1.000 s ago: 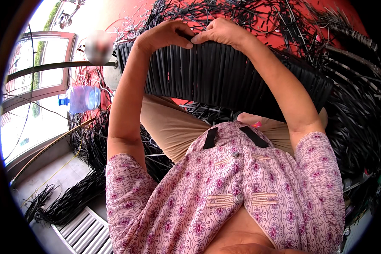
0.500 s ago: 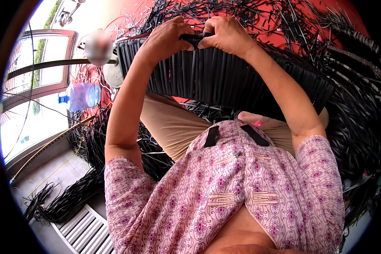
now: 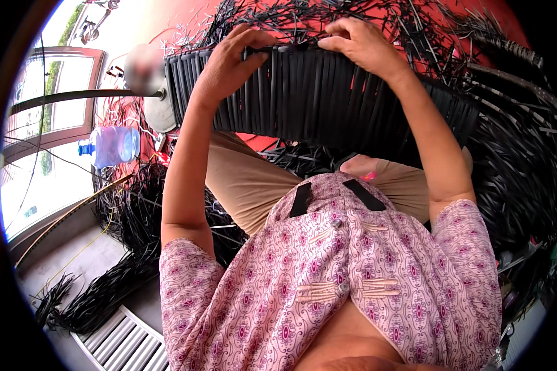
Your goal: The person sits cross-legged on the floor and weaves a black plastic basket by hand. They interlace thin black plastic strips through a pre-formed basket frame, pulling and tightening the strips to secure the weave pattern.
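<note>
Across my lap stands a long frame wrapped in black plastic strips (image 3: 315, 93), the strips lying side by side in upright rows with narrow gaps. My left hand (image 3: 229, 65) is at its upper edge, thumb and fingers apart, with nothing visible between them. Farther right along that edge, my right hand (image 3: 368, 52) is also open, its thumb and forefinger spread just above the strips. Between the two hands a short dark piece (image 3: 297, 47) lies on the edge; its exact form is too small to tell. The fingers' far sides are hidden.
Loose black strips (image 3: 272, 21) litter the red floor beyond the frame. A thick heap of strips (image 3: 513, 179) lies at right, another bundle (image 3: 117, 281) at lower left. A clear blue water bottle (image 3: 114, 146) lies at left near a slatted white rack (image 3: 127, 340).
Both hands have let go of the dark piece at the upper edge and moved apart, left hand leftward and right hand rightward. Their fingers have opened.
</note>
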